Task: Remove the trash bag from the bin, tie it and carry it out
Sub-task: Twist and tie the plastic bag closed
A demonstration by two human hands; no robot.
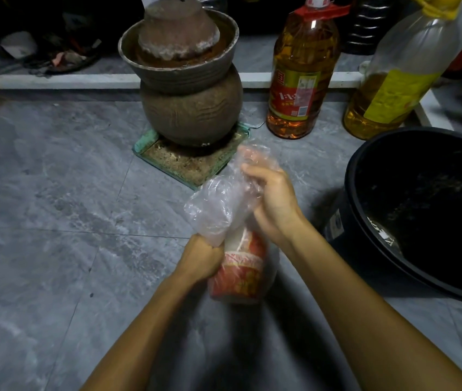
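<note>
A grey marbled tile floor [55, 193] fills the frame, its dark upper-left clutter too dim to read. At top centre a brown clay jar [193, 108] stands on a green tray [150, 142]. Below centre, the left hand [200, 259] is fisted around the neck of the clear plastic trash bag [218, 210], and the right hand [273, 204] just above pinches its loose top. A red-and-white paper cup [241, 275] shows through the bag. Two oil bottles [301, 71] stand upper right; the round black plastic bin [421, 204] is cut off by the right edge.
</note>
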